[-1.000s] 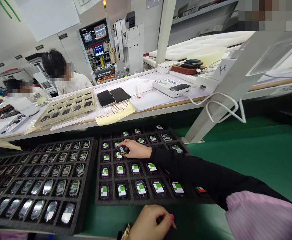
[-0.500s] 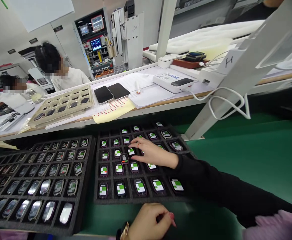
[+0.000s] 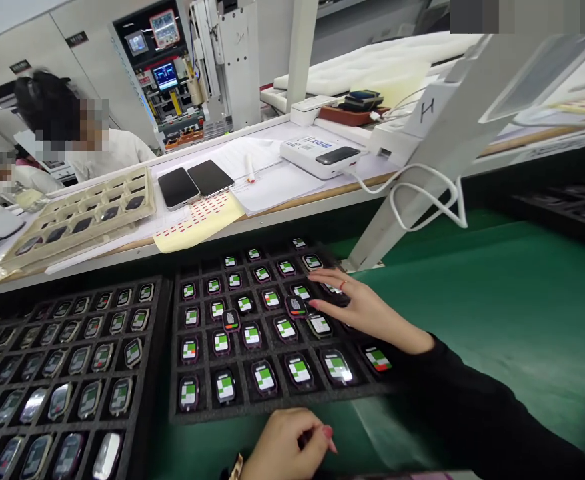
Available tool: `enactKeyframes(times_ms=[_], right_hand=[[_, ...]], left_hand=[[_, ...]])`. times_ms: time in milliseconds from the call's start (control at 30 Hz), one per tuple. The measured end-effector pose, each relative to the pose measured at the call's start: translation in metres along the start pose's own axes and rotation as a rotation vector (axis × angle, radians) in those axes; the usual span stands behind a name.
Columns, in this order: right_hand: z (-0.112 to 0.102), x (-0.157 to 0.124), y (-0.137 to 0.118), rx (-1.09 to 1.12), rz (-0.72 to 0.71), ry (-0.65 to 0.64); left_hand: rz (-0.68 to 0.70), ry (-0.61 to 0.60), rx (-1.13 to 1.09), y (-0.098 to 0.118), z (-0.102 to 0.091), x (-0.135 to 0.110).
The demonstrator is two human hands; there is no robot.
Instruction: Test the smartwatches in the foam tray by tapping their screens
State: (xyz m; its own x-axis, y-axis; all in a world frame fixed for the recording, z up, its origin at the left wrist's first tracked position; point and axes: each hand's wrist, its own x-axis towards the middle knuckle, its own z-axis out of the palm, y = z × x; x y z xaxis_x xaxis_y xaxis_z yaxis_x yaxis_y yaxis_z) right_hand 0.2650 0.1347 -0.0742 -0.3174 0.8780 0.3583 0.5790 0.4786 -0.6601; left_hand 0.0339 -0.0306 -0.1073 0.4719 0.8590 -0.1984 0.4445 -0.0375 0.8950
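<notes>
A: Unit location?
B: Small black watch body with a red-marked lit screen [image 3: 296, 306], seated in a cell of the black foam compartment tray [image 3: 272, 408], just at the fingertips of the right hand [image 3: 367, 310].
A: Grip?
B: Right fingers spread flat over the cells, pinching nothing. Left hand [image 3: 285, 447] curled closed, just before the tray's front edge; contents cannot be told.
A: Surroundings?
B: Second black foam tray of dark-screened units [image 3: 153, 347] left of both hands; green mat [image 3: 497, 313] right of them.
</notes>
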Motion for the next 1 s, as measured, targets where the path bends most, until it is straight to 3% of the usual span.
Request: enactKeyframes(times_ms=[200,567,833,1000], right_hand=[[0.016,-0.003,0.007,-0.155,-0.123,-0.180],[0.030,-0.001,0.013,-0.185,-0.247,-0.118],[0.031,0.000,0.009,-0.190,-0.224,-0.151],[0.006,0.001,0.012,0.000,-0.024,-0.048]], left_hand=[[-0.009,0.013,-0.033,-0.001,0.001,0.002],[-0.016,-0.003,-0.006,-0.005,0.002,0.004],[-0.025,0.005,-0.020,-0.003,0.001,0.003],[-0.034,0.000,-0.005,0.000,0.000,0.003]])
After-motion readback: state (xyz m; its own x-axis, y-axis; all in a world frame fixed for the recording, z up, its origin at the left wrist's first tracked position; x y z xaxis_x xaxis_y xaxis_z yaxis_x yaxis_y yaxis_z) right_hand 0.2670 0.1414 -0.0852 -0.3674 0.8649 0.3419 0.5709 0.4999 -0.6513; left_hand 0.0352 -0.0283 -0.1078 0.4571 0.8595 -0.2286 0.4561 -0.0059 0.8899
